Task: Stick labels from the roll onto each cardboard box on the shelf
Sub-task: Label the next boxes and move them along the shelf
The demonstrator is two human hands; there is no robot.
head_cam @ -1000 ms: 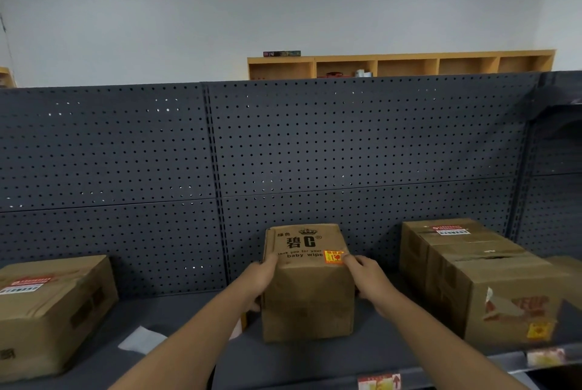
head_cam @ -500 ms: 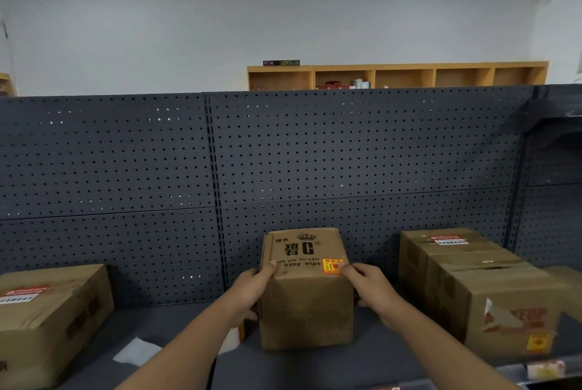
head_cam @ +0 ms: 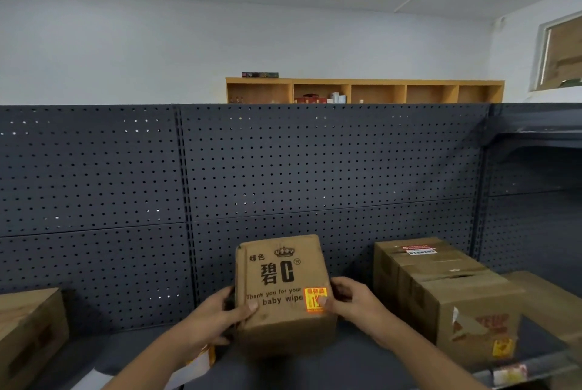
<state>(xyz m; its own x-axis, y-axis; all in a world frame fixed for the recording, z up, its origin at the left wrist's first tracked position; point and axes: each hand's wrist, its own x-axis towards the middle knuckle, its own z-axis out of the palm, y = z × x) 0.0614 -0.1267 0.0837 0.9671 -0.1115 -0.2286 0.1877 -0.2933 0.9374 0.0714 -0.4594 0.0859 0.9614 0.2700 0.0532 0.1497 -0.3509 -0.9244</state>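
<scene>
Cardboard box (head_cam: 283, 292) between both hands

Two bare forearms reach in from the lower frame edge, no sleeves, watch or rings visible; the left hand (head_cam: 220, 315) and right hand (head_cam: 354, 303) are ungloved.

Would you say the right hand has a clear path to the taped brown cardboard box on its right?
Probably yes: the right hand grips the printed baby-wipe box, but only bare grey shelf separates it from the taped cardboard box; it must let go first.
</scene>
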